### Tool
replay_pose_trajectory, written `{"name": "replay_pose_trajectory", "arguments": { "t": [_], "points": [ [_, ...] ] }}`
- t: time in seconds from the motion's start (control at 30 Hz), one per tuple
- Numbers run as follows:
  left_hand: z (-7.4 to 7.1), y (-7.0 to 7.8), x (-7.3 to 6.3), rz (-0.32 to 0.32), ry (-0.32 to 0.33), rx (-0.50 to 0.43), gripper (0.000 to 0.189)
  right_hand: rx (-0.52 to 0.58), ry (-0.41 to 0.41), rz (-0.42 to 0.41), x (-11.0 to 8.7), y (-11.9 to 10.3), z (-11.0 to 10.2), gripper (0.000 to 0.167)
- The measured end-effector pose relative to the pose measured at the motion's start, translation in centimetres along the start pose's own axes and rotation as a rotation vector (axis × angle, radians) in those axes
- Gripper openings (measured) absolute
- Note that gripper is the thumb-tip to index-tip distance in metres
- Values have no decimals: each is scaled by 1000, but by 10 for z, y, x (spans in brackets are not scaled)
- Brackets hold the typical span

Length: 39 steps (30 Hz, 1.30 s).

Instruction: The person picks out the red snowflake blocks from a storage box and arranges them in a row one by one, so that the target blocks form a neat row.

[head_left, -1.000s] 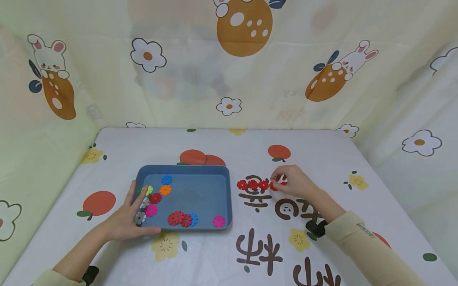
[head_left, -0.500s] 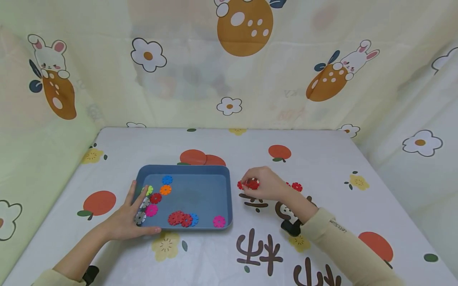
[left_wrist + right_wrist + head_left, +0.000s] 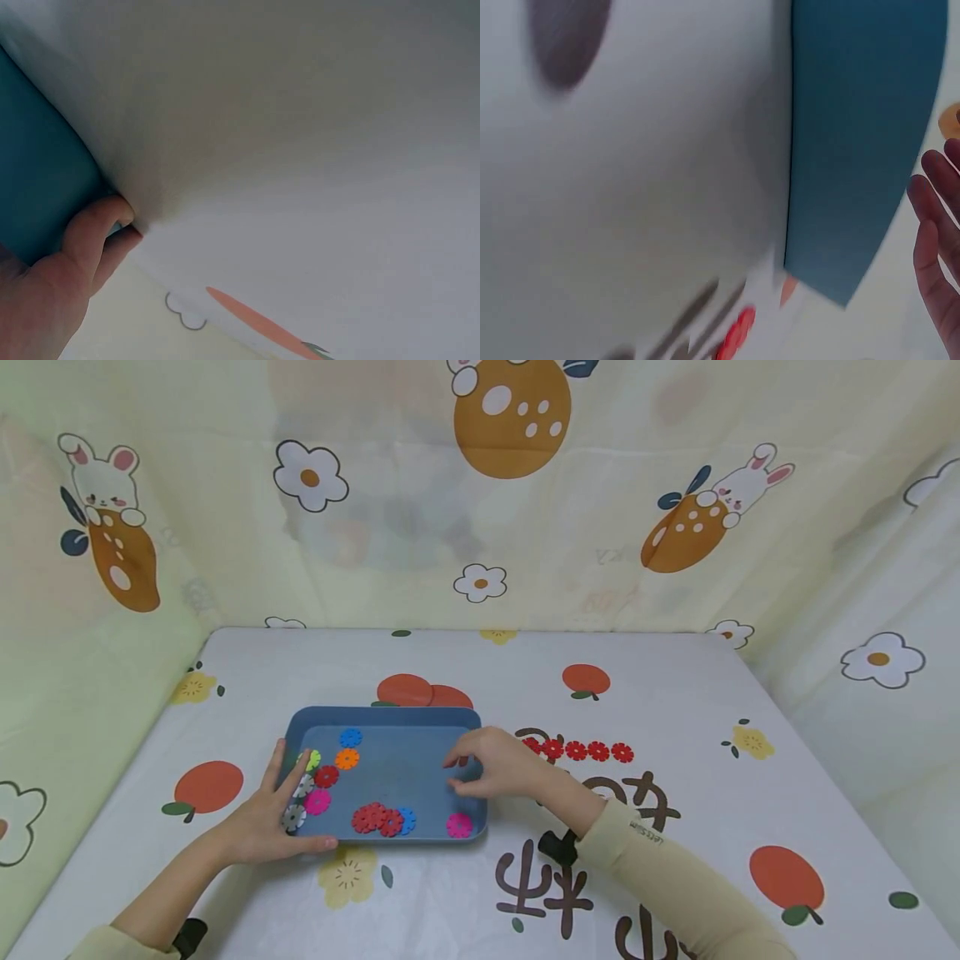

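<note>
My left hand (image 3: pixel 262 814) grips the left end of a blue-grey tray (image 3: pixel 420 717), thumb along its front wall and fingers spread over the left side. In the left wrist view, the fingers (image 3: pixel 97 232) bend at the tray's edge. Over the tray's right rim hovers my right hand (image 3: pixel 498 764), thumb and forefinger apart with nothing between them. Inside the tray lie flower-shaped plastic discs: an overlapping red cluster (image 3: pixel 370 817), a blue disc (image 3: pixel 350 737), an orange disc (image 3: pixel 347 758) and a pink disc (image 3: pixel 459 825). Grey discs (image 3: pixel 294 817) sit beside my left hand.
Right of the tray, several red discs (image 3: pixel 598 751) form a row on the white printed tablecloth (image 3: pixel 675 693); my right wrist is close to its left end. A patterned curtain (image 3: pixel 390 552) stands behind the table and along both sides.
My right hand has moved left from the row of red discs to over the tray's right rim. The row's right end is now uncovered. My left hand and the tray stay put.
</note>
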<state>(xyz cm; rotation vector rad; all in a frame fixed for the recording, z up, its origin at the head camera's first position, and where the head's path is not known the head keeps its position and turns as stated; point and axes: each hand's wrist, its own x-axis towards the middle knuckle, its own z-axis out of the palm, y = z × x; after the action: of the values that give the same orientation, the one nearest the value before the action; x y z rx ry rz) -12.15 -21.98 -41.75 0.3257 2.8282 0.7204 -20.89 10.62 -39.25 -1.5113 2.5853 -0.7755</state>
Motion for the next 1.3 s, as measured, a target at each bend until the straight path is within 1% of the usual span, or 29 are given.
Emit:
{"name": "replay_pose_trajectory", "arguments": {
  "t": [0.07, 0.13, 0.47, 0.57, 0.7, 0.9, 1.17, 1.3],
  "points": [
    [0, 0, 0, -1, -2, 0, 120, -6, -18, -30, 5, -3, 6, 21],
    [-1, 0, 0, -1, -3, 0, 120, -3, -41, -39, 9, -6, 11, 22],
    [-1, 2, -1, 1, 0, -5, 120, -68, -155, -4, 26, -25, 29, 30],
    [-1, 2, 0, 0, 0, 0, 120, -103, -190, 9, 31, -30, 35, 32],
    [-1, 2, 0, 2, 1, 4, 120, -177, -227, 25, 37, -35, 45, 35],
    [-1, 1, 0, -1, 0, 6, 120, -265, -239, 18, 42, -40, 54, 36],
    [0, 1, 0, -9, -5, 4, 119, -313, -245, 34, 46, -41, 58, 36],
    [0, 1, 0, -6, -3, 5, 119, -314, -236, 36, 46, -41, 58, 34]
  ]
}}
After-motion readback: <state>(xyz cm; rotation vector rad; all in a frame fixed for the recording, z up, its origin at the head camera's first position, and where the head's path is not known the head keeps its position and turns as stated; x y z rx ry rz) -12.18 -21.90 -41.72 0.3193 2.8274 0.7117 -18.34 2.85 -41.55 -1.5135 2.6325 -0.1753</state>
